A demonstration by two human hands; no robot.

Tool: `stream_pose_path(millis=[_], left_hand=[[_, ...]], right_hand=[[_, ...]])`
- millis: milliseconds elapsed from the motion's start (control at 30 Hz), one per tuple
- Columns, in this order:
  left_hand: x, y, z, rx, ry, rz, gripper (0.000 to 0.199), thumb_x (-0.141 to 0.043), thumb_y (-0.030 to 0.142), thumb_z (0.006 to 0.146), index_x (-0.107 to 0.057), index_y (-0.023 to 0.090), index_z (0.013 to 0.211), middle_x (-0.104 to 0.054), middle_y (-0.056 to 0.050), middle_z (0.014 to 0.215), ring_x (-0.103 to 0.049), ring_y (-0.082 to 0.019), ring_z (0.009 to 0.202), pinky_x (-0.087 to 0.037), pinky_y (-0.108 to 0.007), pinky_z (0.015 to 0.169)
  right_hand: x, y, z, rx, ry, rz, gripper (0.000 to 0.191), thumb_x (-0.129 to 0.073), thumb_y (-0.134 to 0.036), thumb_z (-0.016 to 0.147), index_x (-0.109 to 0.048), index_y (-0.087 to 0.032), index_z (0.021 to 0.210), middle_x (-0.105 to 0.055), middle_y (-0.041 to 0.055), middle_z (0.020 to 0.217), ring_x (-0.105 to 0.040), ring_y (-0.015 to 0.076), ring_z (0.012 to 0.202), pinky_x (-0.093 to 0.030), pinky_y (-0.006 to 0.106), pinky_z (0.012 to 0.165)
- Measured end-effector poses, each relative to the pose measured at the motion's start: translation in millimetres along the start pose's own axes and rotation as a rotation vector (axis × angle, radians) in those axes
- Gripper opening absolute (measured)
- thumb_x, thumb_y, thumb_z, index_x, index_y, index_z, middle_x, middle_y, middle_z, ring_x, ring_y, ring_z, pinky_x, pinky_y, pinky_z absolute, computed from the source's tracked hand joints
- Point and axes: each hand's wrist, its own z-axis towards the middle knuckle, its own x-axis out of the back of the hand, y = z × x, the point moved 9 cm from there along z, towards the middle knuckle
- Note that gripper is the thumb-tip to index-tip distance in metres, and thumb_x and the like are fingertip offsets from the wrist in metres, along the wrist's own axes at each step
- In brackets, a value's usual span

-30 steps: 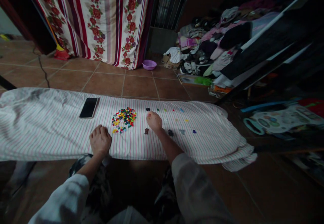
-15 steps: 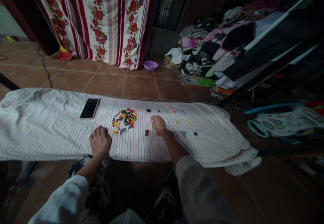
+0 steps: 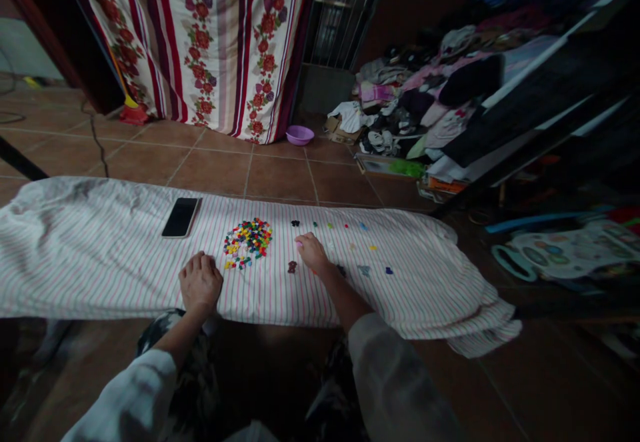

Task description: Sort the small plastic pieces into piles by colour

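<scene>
Palm down on the striped cloth (image 3: 125,249), my left hand (image 3: 201,283) rests with fingers laid out and holds nothing. My right hand (image 3: 312,253) is closed at the fingertips around a small pink piece (image 3: 299,244), low over the cloth. Left of it lies a heap of tiny multicoloured pieces (image 3: 250,239). Sorted by colour around my right hand are black pieces (image 3: 295,223), brown pieces (image 3: 292,267), grey pieces (image 3: 365,271), blue pieces (image 3: 389,271), yellow pieces (image 3: 373,248) and light blue pieces (image 3: 363,226). Some orange pieces are partly hidden beneath my right wrist.
A phone (image 3: 181,218) lies on the cloth left of the heap. Beyond the cloth's far edge are a tiled floor (image 3: 215,165), a purple basin (image 3: 300,135) and a floral curtain (image 3: 225,49). Piled clothes (image 3: 410,95) fill the back right.
The view has shifted slightly, so everything sits a little lower. My right hand stays at the pink piece, now covering more of it. My left hand remains on the cloth.
</scene>
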Motion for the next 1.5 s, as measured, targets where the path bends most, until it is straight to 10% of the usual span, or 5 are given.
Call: stream_pose_path(millis=[433,933,1500], left_hand=[[-4.6,-2.5,-1.2,0.002,0.009,-0.041,0.025,-0.042,0.021,0.088,-0.059,0.014,0.106,-0.061,-0.015,0.121,-0.052,-0.029,0.112,-0.037,-0.043,0.091],[-1.9,-1.1,1.1,0.011,-0.024,-0.094,0.023,-0.045,0.017,0.084,-0.059,0.014,0.102,-0.060,-0.017,0.121,-0.051,-0.030,0.116,-0.039,-0.044,0.094],[-3.0,-1.6,0.0,0.007,-0.007,-0.082,0.023,-0.041,0.019,0.088,-0.058,0.013,0.102,-0.060,-0.017,0.122,-0.050,-0.029,0.117,-0.038,-0.042,0.095]], right_hand=[[13.4,-1.5,-1.5,-0.066,0.028,-0.027,0.044,-0.049,-0.017,0.088,-0.058,-0.019,0.131,-0.058,0.0115,0.120,-0.058,0.0193,0.102,-0.042,0.026,0.089],[-24.0,-131.9,1.8,0.300,-0.047,0.162,0.025,-0.050,-0.024,0.093,-0.071,-0.023,0.107,-0.063,0.0059,0.104,-0.058,0.0161,0.095,-0.044,0.025,0.085],[-24.3,-157.3,7.5,0.122,-0.076,-0.083,0.033,-0.044,-0.033,0.095,-0.070,-0.019,0.107,-0.064,0.0123,0.113,-0.062,0.0218,0.100,-0.047,0.031,0.083]])
